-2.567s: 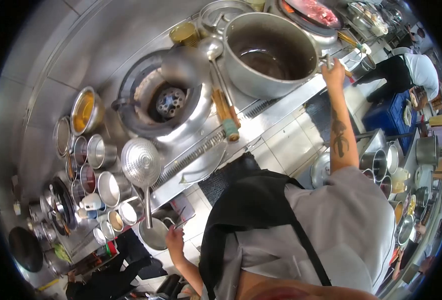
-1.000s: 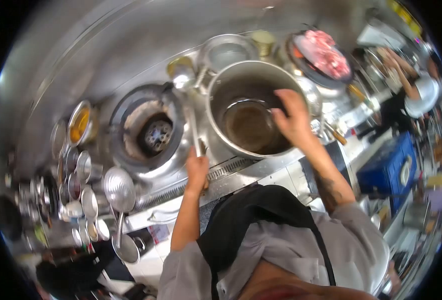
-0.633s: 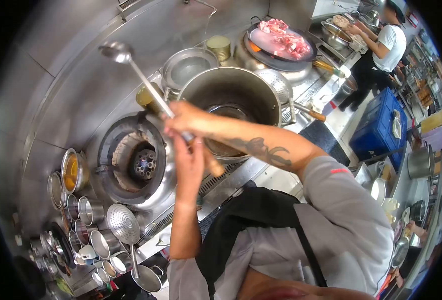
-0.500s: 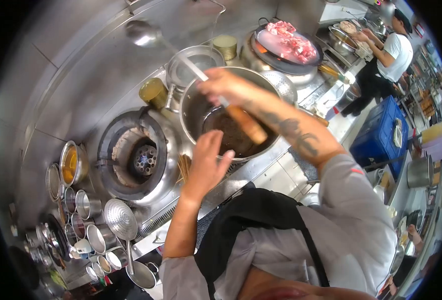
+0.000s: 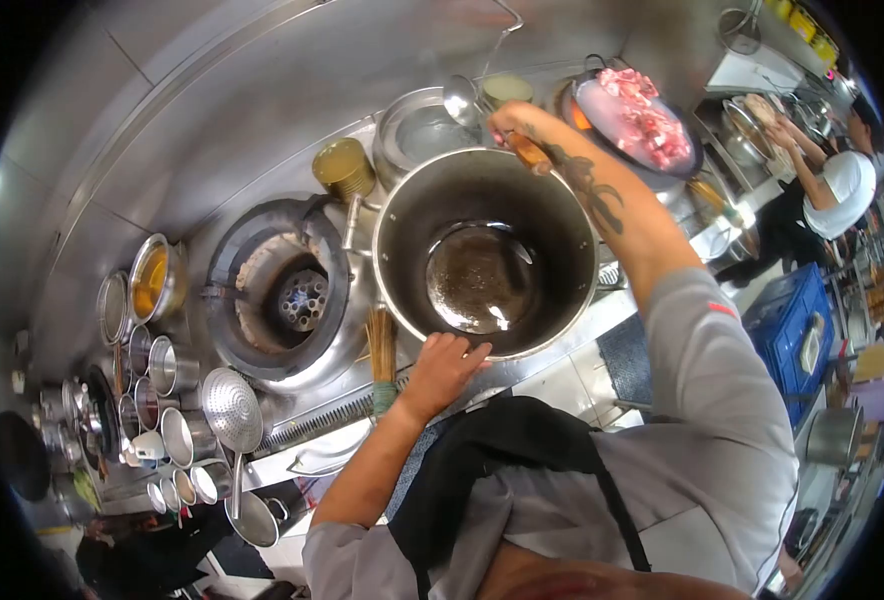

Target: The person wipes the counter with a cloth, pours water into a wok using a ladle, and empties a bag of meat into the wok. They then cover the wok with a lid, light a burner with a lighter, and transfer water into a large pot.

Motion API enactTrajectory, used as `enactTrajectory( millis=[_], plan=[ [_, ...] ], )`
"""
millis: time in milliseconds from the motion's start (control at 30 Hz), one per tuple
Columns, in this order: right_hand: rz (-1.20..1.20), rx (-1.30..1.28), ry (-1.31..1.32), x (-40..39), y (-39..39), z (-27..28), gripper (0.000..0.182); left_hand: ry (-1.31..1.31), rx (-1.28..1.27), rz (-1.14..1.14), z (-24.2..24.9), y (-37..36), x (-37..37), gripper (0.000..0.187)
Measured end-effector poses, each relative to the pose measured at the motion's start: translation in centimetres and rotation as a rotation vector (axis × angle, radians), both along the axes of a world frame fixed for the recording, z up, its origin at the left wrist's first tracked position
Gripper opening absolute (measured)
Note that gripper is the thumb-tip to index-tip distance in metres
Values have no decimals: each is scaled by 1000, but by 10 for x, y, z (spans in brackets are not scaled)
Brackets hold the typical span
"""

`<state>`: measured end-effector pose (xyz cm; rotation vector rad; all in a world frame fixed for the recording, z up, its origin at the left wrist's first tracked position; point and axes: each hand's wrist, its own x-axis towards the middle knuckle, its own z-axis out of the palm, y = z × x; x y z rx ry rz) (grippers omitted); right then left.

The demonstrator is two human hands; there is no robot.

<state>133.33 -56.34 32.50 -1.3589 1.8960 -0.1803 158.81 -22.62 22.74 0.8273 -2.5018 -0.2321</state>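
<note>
A large deep metal pot (image 5: pixel 392 250) stands in the middle, with a little dark, shiny liquid at its bottom. My left hand (image 5: pixel 442 372) is closed over the pot's near rim, fingers curled across the edge. Beyond the far rim, my right hand (image 5: pixel 518 122) grips a ladle by its shaft. The ladle's round metal bowl (image 5: pixel 461 101) points left, near a basin of water (image 5: pixel 417 135); its wooden handle end (image 5: pixel 530 153) sticks out below my fist. One side handle (image 5: pixel 353 225) of the pot shows on the left.
An unlit-looking wok burner (image 5: pixel 297 300) lies left of the pot, with a bamboo brush (image 5: pixel 382 350) between them. Raw meat (image 5: pixel 652 125) sits in a wok at right. A perforated skimmer (image 5: pixel 232 405) and several metal containers are at lower left. Another person (image 5: pixel 842 180) works at far right.
My right hand with the ladle has moved from above the pot to beyond its far rim. My left hand has come down onto the near rim. The view has shifted.
</note>
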Motion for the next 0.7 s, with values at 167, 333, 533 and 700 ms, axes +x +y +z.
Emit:
enactTrajectory(
  millis=[167, 333, 533, 700],
  plan=[
    [-155, 328, -861, -9, -75, -84, 15, 67, 174, 39, 11, -1, -9, 24],
    [-362, 375, -1764, -14, -33, -95, 3, 165, 379, 101, 14, -11, -16, 28],
    [-41, 534, -1919, -53, 56, -35, 21, 578, 800, 302, 6, -112, -29, 23],
    [-171, 384, -1794, -71, 167, 9, 37, 920, 1350, 491, -16, -222, -48, 36]
  ],
)
